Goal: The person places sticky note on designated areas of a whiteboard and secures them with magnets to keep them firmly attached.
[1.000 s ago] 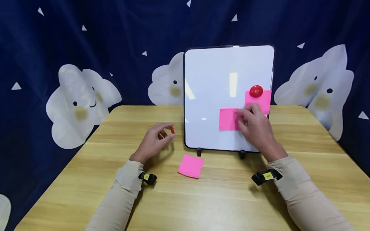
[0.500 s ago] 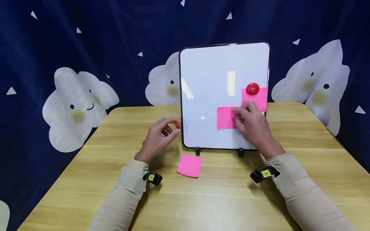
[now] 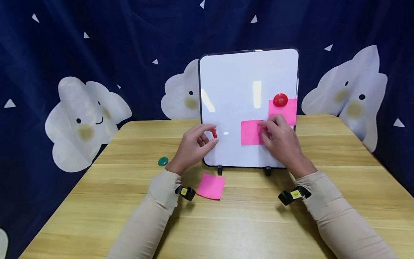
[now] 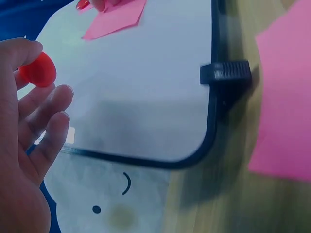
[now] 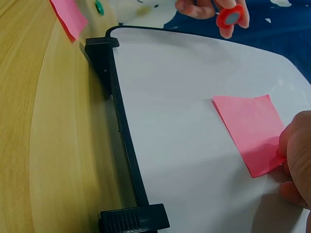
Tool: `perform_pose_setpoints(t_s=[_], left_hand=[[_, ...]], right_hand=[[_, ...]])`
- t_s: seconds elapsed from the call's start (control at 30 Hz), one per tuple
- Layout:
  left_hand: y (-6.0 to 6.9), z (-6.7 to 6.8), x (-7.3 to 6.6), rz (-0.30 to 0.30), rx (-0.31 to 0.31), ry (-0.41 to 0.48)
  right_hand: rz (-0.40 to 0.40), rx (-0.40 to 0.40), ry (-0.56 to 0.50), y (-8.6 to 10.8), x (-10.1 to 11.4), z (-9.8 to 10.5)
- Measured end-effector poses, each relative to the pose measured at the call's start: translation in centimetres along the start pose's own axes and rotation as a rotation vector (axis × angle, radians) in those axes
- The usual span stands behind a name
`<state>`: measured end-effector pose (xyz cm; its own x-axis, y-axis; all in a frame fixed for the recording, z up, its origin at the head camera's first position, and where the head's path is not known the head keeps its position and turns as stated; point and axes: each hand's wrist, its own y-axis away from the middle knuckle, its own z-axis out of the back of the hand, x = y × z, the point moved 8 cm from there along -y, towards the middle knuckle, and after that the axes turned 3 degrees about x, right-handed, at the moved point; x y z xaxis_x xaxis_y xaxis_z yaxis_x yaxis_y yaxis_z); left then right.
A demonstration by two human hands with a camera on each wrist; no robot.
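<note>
A red magnet [image 3: 214, 133] is pinched between thumb and forefinger of the left hand [image 3: 193, 146], in front of the lower left of the whiteboard [image 3: 229, 90]. In the right wrist view the magnet [image 5: 230, 17] shows a grey disc on its underside. The right hand [image 3: 282, 142] pinches the right edge of a pink note [image 3: 250, 132] lying against the board. Up and to the right, another pink note [image 3: 288, 110] hangs on the board under a round red magnet [image 3: 280, 100].
A third pink note [image 3: 211, 186] lies on the wooden table [image 3: 233, 230] before the board. Left of it is a green magnet [image 3: 163, 161]. Two black feet [image 3: 220, 170] hold the board's lower edge. A dark blue curtain [image 3: 129, 36] with clouds hangs behind.
The left hand has moved right with the red magnet, from beside the board to in front of it, uncovering the green magnet. The right hand still holds the note in about the same place.
</note>
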<state>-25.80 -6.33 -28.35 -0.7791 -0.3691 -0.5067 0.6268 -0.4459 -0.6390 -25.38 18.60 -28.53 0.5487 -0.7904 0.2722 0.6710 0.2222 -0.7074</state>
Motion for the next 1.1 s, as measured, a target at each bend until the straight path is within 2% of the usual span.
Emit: perform_pose_setpoints(t_s=[0.3,0.53,0.8,1.1], left_hand=[[-2.0,-1.4,-0.8,0.018,-0.011,0.009],[-3.3,-2.2,-1.9,-0.030,-0.003,-0.058],[-4.4,-2.7,-2.3,-0.075,-0.027,-0.127],[-5.6,-3.4,-3.5,-0.108,-0.040,-0.349]], right_hand=[[0.013,-0.015,-0.005,0.0,0.4,0.3],[0.000,-0.012,0.002,0.0,0.4,0.2],[-0.005,-0.021,0.003,0.0,0.3,0.2],[-0.011,-0.016,-0.004,0.0,0.2,0.0]])
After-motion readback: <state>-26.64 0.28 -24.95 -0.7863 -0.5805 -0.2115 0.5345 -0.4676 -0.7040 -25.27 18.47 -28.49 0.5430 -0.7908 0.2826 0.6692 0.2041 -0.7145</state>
